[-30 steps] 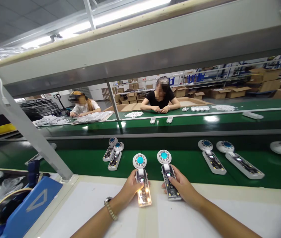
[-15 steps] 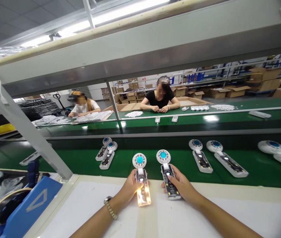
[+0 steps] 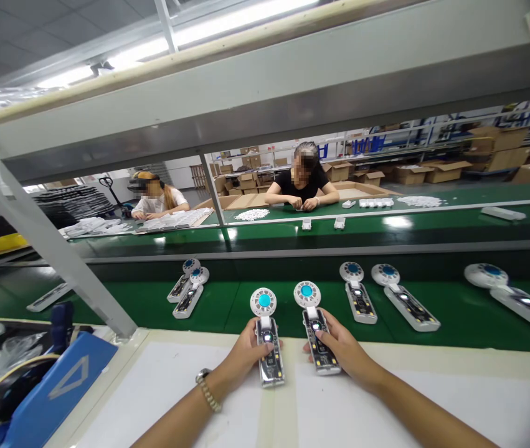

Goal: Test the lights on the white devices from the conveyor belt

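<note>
Loose devices (image 3: pixel 361 303) have slid leftward along the green belt (image 3: pixel 230 302). The fingers of the left hand (image 3: pixel 245 353) clasp a round-headed unit (image 3: pixel 271 364), its yellow glow gone; those of the right hand (image 3: pixel 340 345) grip a matching unit (image 3: pixel 323 358), both at the far edge of the table (image 3: pixel 180 379).

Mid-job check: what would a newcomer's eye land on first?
Just below centre, the left hand holds a round-headed device with a turquoise disc, the right hand a matching device. Beyond them, similar devices lie along a green belt. Overhead, a broad pale beam slants across the view.
</note>
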The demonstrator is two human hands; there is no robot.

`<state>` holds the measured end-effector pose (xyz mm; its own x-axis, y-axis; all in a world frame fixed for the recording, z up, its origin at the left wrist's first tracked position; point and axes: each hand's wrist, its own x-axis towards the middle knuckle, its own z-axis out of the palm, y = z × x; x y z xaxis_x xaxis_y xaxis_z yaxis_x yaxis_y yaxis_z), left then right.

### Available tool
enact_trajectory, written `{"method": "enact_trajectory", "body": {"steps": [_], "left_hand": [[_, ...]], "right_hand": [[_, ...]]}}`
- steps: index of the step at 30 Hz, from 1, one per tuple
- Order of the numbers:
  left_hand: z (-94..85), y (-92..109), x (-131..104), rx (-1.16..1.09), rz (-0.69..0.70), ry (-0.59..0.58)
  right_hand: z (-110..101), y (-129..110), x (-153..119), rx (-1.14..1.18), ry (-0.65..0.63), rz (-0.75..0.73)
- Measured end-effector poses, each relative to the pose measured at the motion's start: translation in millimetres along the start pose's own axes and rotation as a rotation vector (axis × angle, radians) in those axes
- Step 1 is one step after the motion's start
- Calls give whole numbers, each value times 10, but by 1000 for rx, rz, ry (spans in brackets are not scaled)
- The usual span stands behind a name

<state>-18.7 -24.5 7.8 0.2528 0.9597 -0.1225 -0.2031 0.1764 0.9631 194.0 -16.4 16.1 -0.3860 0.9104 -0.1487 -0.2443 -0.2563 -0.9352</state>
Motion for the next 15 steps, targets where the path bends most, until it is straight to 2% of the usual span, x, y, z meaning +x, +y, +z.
{"method": "enact_trajectory", "body": {"steps": [4, 15], "left_hand": [[-9, 2, -2, 13, 2, -29], [-59, -56, 15, -41, 28, -13]], "right_hand": [[-17, 15, 4, -1, -27, -19], [-35, 52, 19, -16, -22, -17]]}}
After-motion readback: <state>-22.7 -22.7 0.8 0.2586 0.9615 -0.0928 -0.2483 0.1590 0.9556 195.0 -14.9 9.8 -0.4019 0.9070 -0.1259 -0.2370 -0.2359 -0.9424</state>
